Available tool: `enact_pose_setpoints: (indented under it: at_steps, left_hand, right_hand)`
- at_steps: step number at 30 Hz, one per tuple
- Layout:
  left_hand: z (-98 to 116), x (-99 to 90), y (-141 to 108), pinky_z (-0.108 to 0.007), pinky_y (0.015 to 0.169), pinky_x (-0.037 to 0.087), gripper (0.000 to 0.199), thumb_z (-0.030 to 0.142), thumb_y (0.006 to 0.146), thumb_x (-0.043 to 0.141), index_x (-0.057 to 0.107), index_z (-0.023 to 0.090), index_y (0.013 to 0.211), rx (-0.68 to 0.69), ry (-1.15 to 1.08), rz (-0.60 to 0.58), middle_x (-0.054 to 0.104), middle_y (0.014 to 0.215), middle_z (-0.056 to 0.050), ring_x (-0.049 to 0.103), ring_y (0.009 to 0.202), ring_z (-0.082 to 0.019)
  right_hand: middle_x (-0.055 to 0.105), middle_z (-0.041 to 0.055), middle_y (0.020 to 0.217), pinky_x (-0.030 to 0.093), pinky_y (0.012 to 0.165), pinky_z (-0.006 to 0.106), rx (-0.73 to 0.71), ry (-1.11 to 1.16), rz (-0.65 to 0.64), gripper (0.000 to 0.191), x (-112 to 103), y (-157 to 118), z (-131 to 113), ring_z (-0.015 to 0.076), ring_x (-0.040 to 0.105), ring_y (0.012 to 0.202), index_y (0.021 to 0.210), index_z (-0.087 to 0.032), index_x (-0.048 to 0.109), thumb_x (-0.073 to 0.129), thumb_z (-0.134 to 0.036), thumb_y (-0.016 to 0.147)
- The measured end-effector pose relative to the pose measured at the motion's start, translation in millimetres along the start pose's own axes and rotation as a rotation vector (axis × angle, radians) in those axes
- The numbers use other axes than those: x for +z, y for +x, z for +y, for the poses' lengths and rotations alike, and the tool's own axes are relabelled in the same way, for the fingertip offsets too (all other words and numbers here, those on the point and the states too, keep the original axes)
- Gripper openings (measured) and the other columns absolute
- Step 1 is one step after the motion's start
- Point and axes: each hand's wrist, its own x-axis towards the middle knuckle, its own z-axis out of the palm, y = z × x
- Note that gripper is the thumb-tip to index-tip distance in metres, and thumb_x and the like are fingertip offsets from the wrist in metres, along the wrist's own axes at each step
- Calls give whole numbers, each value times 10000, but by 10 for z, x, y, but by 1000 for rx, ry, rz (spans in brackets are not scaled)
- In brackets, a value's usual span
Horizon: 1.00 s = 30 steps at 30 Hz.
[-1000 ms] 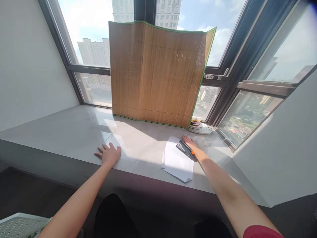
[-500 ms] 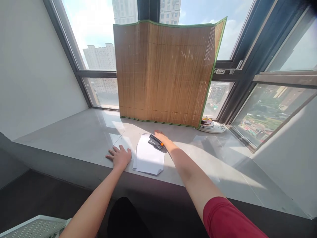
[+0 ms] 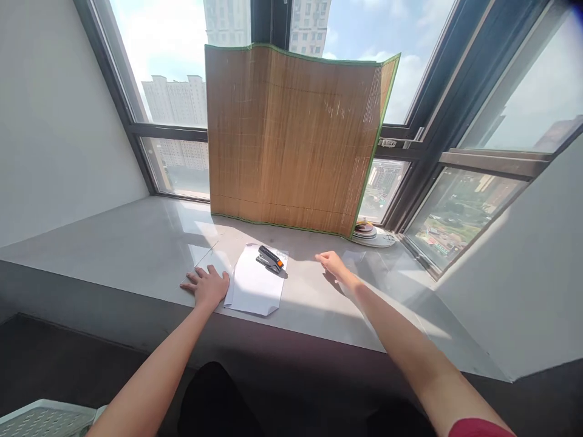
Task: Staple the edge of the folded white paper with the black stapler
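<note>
My left hand (image 3: pixel 208 287) lies flat on the windowsill with its fingers spread, just left of a stack of white paper (image 3: pixel 255 288). The paper has creased or folded lower corners. On its upper right part rests a black stapler (image 3: pixel 270 260) with an orange patch at one end; neither hand touches it. My right hand (image 3: pixel 334 265) hovers above the sill to the right of the paper, its shadow below. Its fingers are drawn together, and whether something small is between them is hidden.
A brown bamboo mat (image 3: pixel 291 139) with green edging stands upright against the window at the back. Beside its lower right corner sits a pile of round, flat things (image 3: pixel 371 233). A pale perforated plastic item (image 3: pixel 50 419) is at the lower left.
My right hand has moved right, away from beside the stapler, and its fingers have drawn together. The stapler stays on the paper. My left hand keeps its place; the view has shifted slightly.
</note>
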Motion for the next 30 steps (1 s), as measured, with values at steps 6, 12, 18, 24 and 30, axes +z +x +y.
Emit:
enact_pose_setpoints:
  at_steps: [6, 12, 18, 24, 30]
  left_hand:
    - [12, -48, 9, -868, 1166, 196, 779, 558, 1042, 350, 530, 18, 1574, 2, 3, 12, 321, 1701, -414, 248, 1568, -660]
    - [6, -31, 99, -876, 1129, 239, 771, 579, 1039, 330, 558, 20, 1518, -37, -25, -2, 337, 1681, -413, 233, 1570, -659]
    - [24, -88, 83, -884, 1091, 286, 778, 568, 1029, 307, 550, 31, 1537, -44, -17, -22, 339, 1681, -415, 248, 1570, -657]
    - [48, -186, 30, -894, 1136, 223, 810, 557, 984, 349, 553, 12, 1548, -33, -49, -38, 303, 1694, -436, 239, 1580, -659]
    - [96, -273, -48, -952, 1096, 176, 798, 536, 971, 346, 583, 3, 1516, -31, -62, -9, 343, 1663, -449, 267, 1555, -672]
  right_hand:
    - [229, -96, 549, 143, 478, 291, 222, 223, 177, 595, -1555, -1120, 1090, 80, 153, 492, 638, -285, 277, 765, -603, 760]
    - [145, -91, 519, 180, 463, 302, 112, 367, 444, 606, -1825, -1443, 1145, 97, 138, 477, 617, -302, 151, 603, -659, 806]
    - [249, -71, 498, 127, 491, 286, 182, 172, 362, 555, -1692, -1383, 1057, 96, 180, 497, 574, -286, 266, 665, -635, 741]
    - [234, -67, 485, 141, 501, 273, 175, 175, 364, 527, -1722, -1407, 1081, 102, 177, 515, 576, -280, 242, 628, -603, 731]
    - [232, -67, 499, 126, 514, 278, 160, 195, 352, 512, -1721, -1393, 1105, 99, 177, 518, 572, -278, 238, 629, -565, 740]
